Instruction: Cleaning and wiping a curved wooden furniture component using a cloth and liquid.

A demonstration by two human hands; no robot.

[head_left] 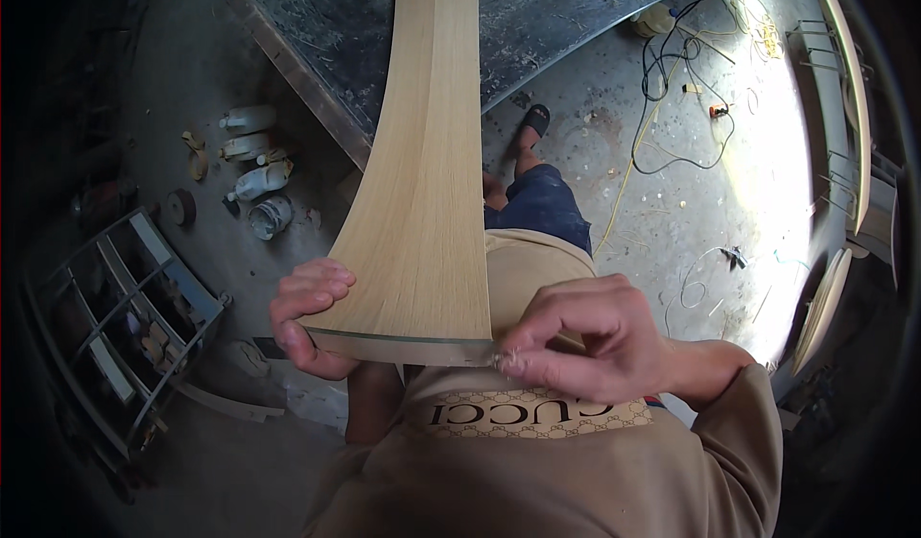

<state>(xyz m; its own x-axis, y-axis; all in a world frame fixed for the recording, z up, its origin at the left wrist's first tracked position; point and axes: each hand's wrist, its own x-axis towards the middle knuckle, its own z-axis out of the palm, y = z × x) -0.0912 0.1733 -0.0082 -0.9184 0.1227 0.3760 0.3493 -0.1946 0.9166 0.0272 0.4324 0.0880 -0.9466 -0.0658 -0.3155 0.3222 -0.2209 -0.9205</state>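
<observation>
The left hand [305, 315] has a closed grip on the near corner of the long wooden board [419, 192]. The right hand [585, 336] pinches the other corner, perhaps around something small. The board's far end lies on the dark worktop [537, 10].

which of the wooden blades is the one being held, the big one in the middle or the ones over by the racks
The big middle wooden blade: left hand grips its near corner, right hand pinches the other. The pale blades at the right racks are untouched.
</observation>
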